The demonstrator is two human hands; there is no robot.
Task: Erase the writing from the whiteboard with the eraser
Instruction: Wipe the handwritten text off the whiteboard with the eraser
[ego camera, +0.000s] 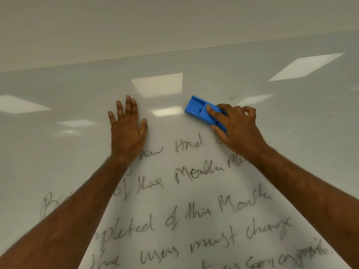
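Head view: the right hand (236, 123) grips the eraser (202, 111), flat on the whiteboard (58, 152) just above the writing (194, 210), likely to wipe downward. The left hand (127, 127) rests open-fingered on the board, probably for bracing.

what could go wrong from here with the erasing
The left hand lies flat on the whiteboard, its forearm across several lines of writing, so it may smear ink. The right hand grips the blue eraser only at its lower end, so pressure could be uneven and leave streaks.
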